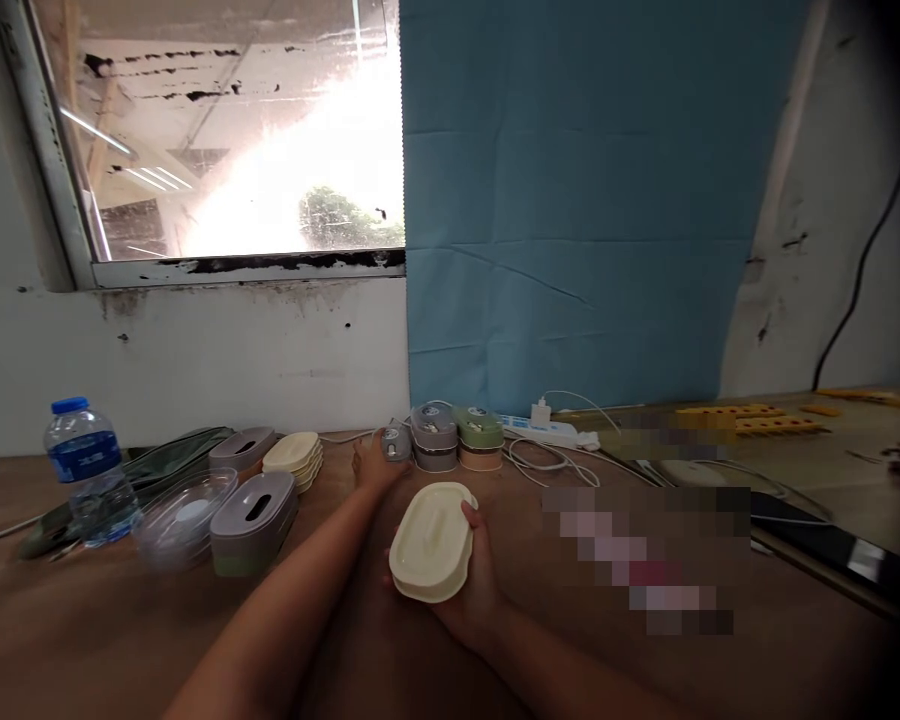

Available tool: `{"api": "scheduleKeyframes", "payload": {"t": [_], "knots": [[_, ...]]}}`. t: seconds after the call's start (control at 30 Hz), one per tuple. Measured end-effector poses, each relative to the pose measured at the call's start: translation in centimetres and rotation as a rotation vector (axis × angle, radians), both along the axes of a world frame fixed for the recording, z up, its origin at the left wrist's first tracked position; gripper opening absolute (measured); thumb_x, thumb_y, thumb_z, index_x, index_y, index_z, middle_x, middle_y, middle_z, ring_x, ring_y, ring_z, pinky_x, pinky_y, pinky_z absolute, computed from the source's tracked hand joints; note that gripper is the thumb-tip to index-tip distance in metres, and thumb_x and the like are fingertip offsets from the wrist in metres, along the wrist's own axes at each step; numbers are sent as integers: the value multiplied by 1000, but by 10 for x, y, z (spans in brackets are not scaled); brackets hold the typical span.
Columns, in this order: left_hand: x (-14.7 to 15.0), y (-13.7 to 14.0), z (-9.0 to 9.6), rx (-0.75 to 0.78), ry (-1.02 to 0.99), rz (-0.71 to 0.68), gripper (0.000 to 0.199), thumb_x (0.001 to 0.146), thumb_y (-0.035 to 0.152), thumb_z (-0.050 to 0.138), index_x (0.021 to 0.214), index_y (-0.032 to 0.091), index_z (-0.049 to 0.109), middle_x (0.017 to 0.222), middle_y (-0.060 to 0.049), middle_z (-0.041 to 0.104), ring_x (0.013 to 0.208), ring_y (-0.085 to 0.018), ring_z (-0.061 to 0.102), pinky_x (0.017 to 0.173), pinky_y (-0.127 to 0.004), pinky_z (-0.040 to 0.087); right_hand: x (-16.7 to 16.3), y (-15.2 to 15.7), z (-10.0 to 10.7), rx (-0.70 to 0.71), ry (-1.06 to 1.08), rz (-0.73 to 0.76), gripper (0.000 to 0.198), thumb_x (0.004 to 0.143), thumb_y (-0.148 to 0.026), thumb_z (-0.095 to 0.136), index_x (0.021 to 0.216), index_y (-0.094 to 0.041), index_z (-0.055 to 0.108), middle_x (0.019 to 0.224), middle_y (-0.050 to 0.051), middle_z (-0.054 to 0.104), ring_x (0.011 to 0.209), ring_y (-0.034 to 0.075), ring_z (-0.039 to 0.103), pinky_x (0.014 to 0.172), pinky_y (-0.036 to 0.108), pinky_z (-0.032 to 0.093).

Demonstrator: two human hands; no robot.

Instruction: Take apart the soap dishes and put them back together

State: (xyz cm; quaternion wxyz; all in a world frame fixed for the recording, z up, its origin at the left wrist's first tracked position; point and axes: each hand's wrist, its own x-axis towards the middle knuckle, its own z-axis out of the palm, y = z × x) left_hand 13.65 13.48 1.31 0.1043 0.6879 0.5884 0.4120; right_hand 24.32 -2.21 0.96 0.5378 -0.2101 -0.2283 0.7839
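My right hand (478, 575) holds a cream oval lid (429, 540), its thumb over the right rim and fingers underneath. A raised bar runs along the middle of the lid. My left hand (371, 465) reaches out to the back of the table, fingers apart, at the left edge of a small grey box (396, 443). Whether it touches the box is hard to see. Just right of that stand a grey lidded container (433, 437) and one with a green top (480, 437) and peach base.
A stack of cream lids (294, 460), slotted boxes (253, 525), a clear plastic container (187, 515) and a water bottle (86, 470) stand left. At the back right lie a power strip (544, 432), white cables and yellow perforated strips (765, 422). A blurred-out patch covers part of the right.
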Motion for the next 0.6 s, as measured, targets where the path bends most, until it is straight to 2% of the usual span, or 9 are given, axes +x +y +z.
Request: {"api": "scheduleKeyframes", "payload": {"t": [0.13, 0.27, 0.37, 0.47, 0.53, 0.6], "knots": [[4, 15, -6, -26, -52, 8, 53, 65, 28, 64, 111, 9, 46, 117, -20, 47, 110, -30, 45, 87, -36, 34, 0, 2, -3, -28, -7, 55, 69, 63, -76, 31, 99, -19, 50, 85, 10, 62, 80, 30, 60, 67, 49, 44], [-7, 2, -12, -16, -74, 25, 47, 69, 27, 61, 110, 9, 48, 115, -17, 50, 110, -28, 46, 87, -36, 34, 5, 3, 1, 60, -10, 90, 67, 65, -73, 34, 105, -21, 49, 91, 10, 62, 82, 31, 60, 60, 45, 46], [-25, -28, -14, -7, -77, 9, 49, 64, 28, 66, 108, 12, 51, 112, -13, 53, 107, -26, 48, 88, -35, 37, 16, 8, 13, 148, 2, 67, 58, 70, -65, 37, 108, -23, 49, 93, 8, 63, 84, 30, 60, 64, 46, 46], [-50, -74, -15, -19, -87, -53, 52, 59, 29, 70, 106, 16, 53, 110, -11, 54, 104, -25, 50, 87, -35, 40, 33, 18, 22, 191, -33, 44, 50, 73, -57, 41, 109, -23, 49, 92, 7, 64, 85, 28, 60, 70, 47, 46], [-69, -108, -14, -87, -132, -187, 52, 58, 28, 70, 107, 18, 53, 112, -10, 52, 103, -25, 50, 87, -37, 41, 43, 27, 22, 179, -154, 29, 44, 76, -52, 43, 108, -23, 49, 88, 6, 65, 81, 25, 61, 67, 45, 47], [-90, -138, -11, -176, -175, -345, 55, 57, 28, 71, 109, 20, 51, 115, -9, 51, 103, -25, 51, 87, -37, 42, 49, 38, 17, 109, -400, 16, 40, 78, -48, 45, 106, -20, 50, 80, 6, 65, 73, 22, 61, 61, 39, 49]]}}
